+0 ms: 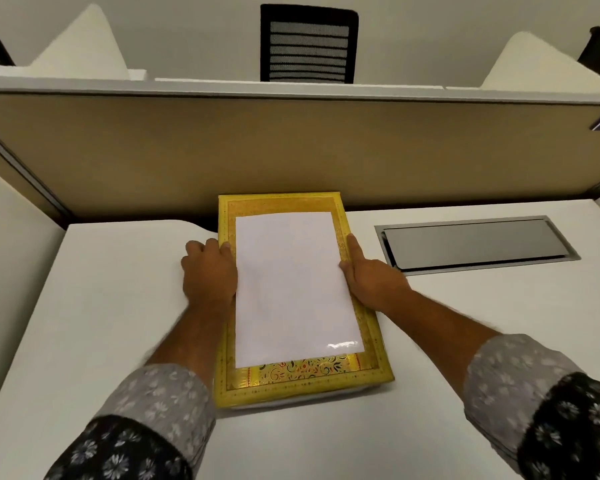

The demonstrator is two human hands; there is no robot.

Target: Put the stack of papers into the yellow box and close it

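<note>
Directly below us on the white desk (465, 323) lies the yellow box (368, 327), a flat rectangle with an ornate gold border, its long side running away from us toward the tan partition (291, 150). We see the stack of papers (293, 289) lying flat on the box's upper face, framed on all sides by the gold border, with a patterned floral band showing at the near end. Whether the sheets sit inside a shallow tray or on a closed lid, we cannot tell.

Our left hand (210, 271) rests on the box's left edge, fingers curled loosely against the border and touching the left margin of the papers, pressing rather than gripping. Our right hand (374, 280) lies on the right edge, the index finger stretched straight along the border beside the sheets and the other fingers tucked under the palm; nothing is held in it. Both sleeves are dark with pale flowers, the cuffs turned back to a grey lining.

To the right, well apart from the box, a metal cable hatch (477, 242) is set into the desk. Beyond the partition stands a black mesh chair (309, 43).
</note>
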